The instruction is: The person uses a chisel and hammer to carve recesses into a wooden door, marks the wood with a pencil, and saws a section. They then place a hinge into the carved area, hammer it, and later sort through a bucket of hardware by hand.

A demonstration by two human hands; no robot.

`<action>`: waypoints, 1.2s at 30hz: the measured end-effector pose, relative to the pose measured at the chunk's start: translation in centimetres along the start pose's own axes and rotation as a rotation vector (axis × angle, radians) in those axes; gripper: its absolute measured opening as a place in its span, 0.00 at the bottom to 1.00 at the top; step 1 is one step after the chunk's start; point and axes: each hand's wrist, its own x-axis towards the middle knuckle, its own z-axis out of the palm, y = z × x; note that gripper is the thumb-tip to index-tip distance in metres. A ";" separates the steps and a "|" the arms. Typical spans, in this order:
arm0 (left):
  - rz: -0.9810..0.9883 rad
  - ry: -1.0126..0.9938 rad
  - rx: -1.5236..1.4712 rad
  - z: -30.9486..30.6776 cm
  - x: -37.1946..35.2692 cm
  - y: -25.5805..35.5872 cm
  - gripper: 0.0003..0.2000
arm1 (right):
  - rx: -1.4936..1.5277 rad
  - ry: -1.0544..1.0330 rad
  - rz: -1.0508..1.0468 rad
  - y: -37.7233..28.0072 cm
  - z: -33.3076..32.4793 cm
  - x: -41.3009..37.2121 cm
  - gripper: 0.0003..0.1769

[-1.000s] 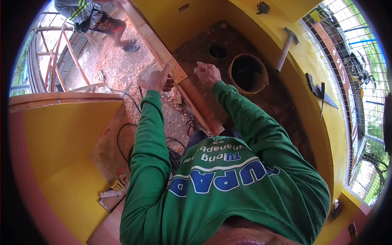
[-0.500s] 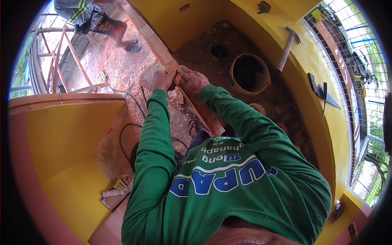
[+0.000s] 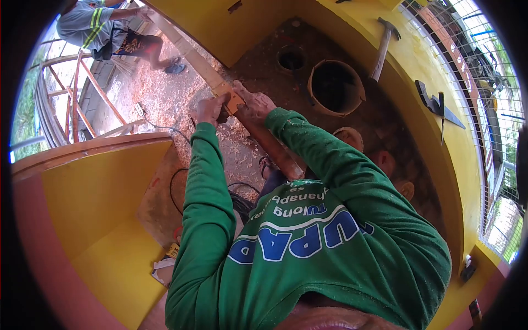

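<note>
A long wooden board [image 3: 190, 52] slants from the upper left down toward my body. Against it, between my hands, sits an orange flat tool with small holes [image 3: 234, 101]; its exact kind is hard to make out. My left hand [image 3: 210, 110] is closed around its left side, where a dark part shows under the fingers. My right hand [image 3: 254, 104] grips the other side, with the fingers lying along the board. The board's near, reddish-brown part [image 3: 272, 146] runs below my hands to the front of my shirt.
At the upper left, another person [image 3: 99, 27] has a hand by the board's far end. Wood shavings [image 3: 148, 93] cover the floor. A hammer [image 3: 385, 49] and a handsaw [image 3: 440, 107] lie on the yellow ledge at right. A round container [image 3: 335, 88] stands below it. Black cables [image 3: 179, 187] trail at left.
The view has shifted slightly. The orange tool shows more fully between my hands, which stay closed on it. The board's near part looks turned, and more of the other person is visible.
</note>
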 end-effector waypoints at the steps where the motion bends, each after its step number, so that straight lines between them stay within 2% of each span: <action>1: -0.004 0.023 0.034 0.2 -0.5 0.7 0.18 | -0.031 0.013 -0.017 0.2 0.1 0.2 0.42; 5: -0.030 0.075 0.103 0.4 -0.4 1.2 0.19 | -0.186 -0.032 -0.027 -0.3 -0.4 0.0 0.45; 7: 0.181 0.000 0.072 -0.3 2.3 -1.8 0.19 | -0.184 -0.053 -0.015 -0.6 -0.7 -0.1 0.47; 9: 0.220 -0.018 0.013 0.0 1.5 -0.4 0.20 | -0.203 -0.027 -0.026 -0.6 -0.6 -0.2 0.47; 11: 0.066 0.026 -0.084 0.6 -0.5 0.6 0.22 | -0.238 0.024 -0.057 -1.0 -0.4 -0.9 0.47; 14: -0.115 0.039 0.005 -0.8 -1.9 1.4 0.25 | -0.002 -0.077 0.002 -1.7 -2.0 -1.5 0.45; 16: -0.089 0.079 -0.048 -2.6 -3.6 0.3 0.25 | 0.015 -0.027 0.017 -2.7 -3.4 -1.8 0.44; 19: -0.054 0.160 0.021 -5.6 -7.3 -4.3 0.22 | 0.067 0.094 -0.001 -0.7 -3.4 -2.3 0.43; 20: -0.085 0.152 0.068 -6.2 -8.6 -6.3 0.20 | 0.079 0.155 -0.002 0.6 -3.7 -2.6 0.43; 22: -0.171 0.108 0.154 -7.9 -10.8 -11.6 0.18 | 0.101 0.137 0.105 1.8 -5.1 -4.9 0.41; 26: -0.395 -0.021 0.193 -10.3 -13.4 -23.2 0.14 | -0.084 0.179 0.222 7.7 -5.4 -11.3 0.38; 27: -0.454 -0.085 0.166 -11.2 -13.8 -25.1 0.13 | -0.073 0.144 0.359 8.8 -5.6 -13.9 0.36; 28: -0.453 -0.108 0.139 -11.9 -14.0 -26.2 0.12 | -0.147 0.045 0.466 10.1 -6.1 -16.6 0.35; 29: -0.450 -0.149 0.126 -12.4 -13.9 -27.1 0.12 | -0.245 0.031 0.616 12.6 -5.2 -20.3 0.32; 30: -0.445 -0.205 0.128 -13.1 -13.3 -27.7 0.11 | -0.495 -0.253 0.638 15.9 -4.6 -25.0 0.28; 31: -0.311 -0.287 0.192 -14.2 -12.6 -27.5 0.11 | -0.730 -0.542 0.586 19.1 -4.1 -29.5 0.25; 32: -0.180 -0.368 0.240 -15.5 -12.8 -26.3 0.10 | -0.725 -0.635 0.725 19.1 -3.5 -33.5 0.24; 33: -0.041 -0.432 0.273 -16.8 -13.3 -24.3 0.10 | -0.676 -0.635 0.909 18.0 -3.1 -36.2 0.23; 35: 0.061 -0.634 -0.142 -20.3 -17.6 -16.4 0.11 | -0.526 -0.511 1.229 15.3 -1.2 -40.3 0.22; 36: 0.367 -0.820 -0.238 -22.8 -19.1 -12.8 0.16 | -0.471 -0.463 1.294 13.8 0.0 -41.2 0.21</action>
